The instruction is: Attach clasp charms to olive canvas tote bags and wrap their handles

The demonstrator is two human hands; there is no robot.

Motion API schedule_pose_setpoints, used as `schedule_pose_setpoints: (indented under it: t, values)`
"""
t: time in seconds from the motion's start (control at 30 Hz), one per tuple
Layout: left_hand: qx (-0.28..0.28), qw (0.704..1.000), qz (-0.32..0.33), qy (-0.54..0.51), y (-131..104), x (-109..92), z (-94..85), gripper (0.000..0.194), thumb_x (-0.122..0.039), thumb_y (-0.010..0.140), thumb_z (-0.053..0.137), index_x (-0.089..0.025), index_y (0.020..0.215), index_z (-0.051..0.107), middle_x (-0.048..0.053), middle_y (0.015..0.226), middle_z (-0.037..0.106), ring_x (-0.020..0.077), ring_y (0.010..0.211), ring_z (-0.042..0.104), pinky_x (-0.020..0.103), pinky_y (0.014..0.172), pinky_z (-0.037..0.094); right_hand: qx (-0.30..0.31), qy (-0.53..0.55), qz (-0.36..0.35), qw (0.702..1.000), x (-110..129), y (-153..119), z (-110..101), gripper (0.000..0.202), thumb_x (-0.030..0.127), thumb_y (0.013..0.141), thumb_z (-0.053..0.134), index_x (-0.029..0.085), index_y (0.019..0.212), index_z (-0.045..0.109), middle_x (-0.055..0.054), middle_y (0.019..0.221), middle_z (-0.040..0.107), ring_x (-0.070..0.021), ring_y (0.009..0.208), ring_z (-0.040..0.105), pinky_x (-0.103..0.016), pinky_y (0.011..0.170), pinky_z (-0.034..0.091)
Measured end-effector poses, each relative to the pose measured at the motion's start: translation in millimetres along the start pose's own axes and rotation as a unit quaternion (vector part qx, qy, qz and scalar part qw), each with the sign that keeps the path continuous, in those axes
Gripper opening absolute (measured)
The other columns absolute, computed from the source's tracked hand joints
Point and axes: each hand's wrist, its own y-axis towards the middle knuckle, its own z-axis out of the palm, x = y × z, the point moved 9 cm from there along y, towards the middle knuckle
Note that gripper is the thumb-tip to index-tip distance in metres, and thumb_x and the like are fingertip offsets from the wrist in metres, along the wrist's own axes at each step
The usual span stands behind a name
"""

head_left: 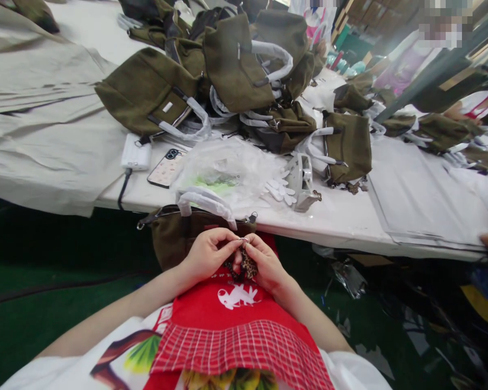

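One red apron sits closest. Left hand and right hand, grips closed, pinch one small ring, one leopard-print piece below. Bench carries one phone.

The wearer's two hands, one phone and one white box show

Small piece in the hands: brown leopard print with black spots; bags: olive green, their handles in whitish wrapping. Apron: red, bearing a white printed figure and a checked panel (pale lines on red). Table: white; box: white, with black cable; phone: pale pinkish, small dark motifs; floor: dark green.
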Motion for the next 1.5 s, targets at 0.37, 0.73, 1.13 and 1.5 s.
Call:
schedule_pose_setpoints:
  t: [0.37, 0.73, 1.13, 1.5]
  values:
    - [0.018, 0.991, -0.031, 0.126, 6.9, 39.4, -11.7, 0.030, -0.044, 0.086, 0.059, -0.017, 0.088, 0.070, 0.004, 0.076, 0.071, 0.0160, 0.061, 0.062, 0.027, 0.058, 0.050, -0.050, -0.018, 0.023, 0.998, -7.6, 2.1, -14.7, 0.026, 0.041, 0.081, 0.073, 0.019, 0.082, 0.059, 0.000, 0.067, 0.066, -0.0110, 0.057, 0.061, -0.020, 0.055, 0.048]
    - [-0.089, 0.933, 0.051, 0.346, 41.3, 32.9, -19.6, 0.026, -0.046, 0.080, 0.066, -0.021, 0.073, 0.067, 0.003, 0.077, 0.069, 0.0219, 0.078, 0.064, 0.033, 0.077, 0.049, -0.113, -0.030, 0.063, 0.991, -16.7, 9.9, -36.9, 0.027, 0.040, 0.075, 0.072, 0.019, 0.077, 0.055, 0.001, 0.061, 0.062, -0.0114, 0.054, 0.058, -0.021, 0.051, 0.045]
    - [-0.099, 0.944, -0.028, 0.315, 50.0, 14.5, -43.5, 0.033, -0.049, 0.083, 0.057, -0.020, 0.068, 0.060, 0.004, 0.063, 0.066, 0.0198, 0.060, 0.061, 0.031, 0.058, 0.042, -0.087, -0.031, 0.139, 0.986, -25.5, 47.7, -5.5, 0.010, 0.025, 0.077, 0.062, 0.015, 0.075, 0.062, -0.002, 0.056, 0.064, -0.0128, 0.046, 0.056, -0.022, 0.044, 0.045]
    - [-0.123, 0.918, 0.148, 0.346, 13.2, 2.2, -27.1, 0.027, -0.035, 0.092, 0.046, -0.020, 0.079, 0.064, 0.007, 0.079, 0.069, 0.0220, 0.078, 0.065, 0.035, 0.077, 0.050, -0.211, 0.136, 0.137, 0.958, -36.9, 54.1, -10.1, 0.009, 0.023, 0.081, 0.059, 0.016, 0.075, 0.057, 0.000, 0.056, 0.059, -0.0119, 0.047, 0.053, -0.021, 0.044, 0.045]
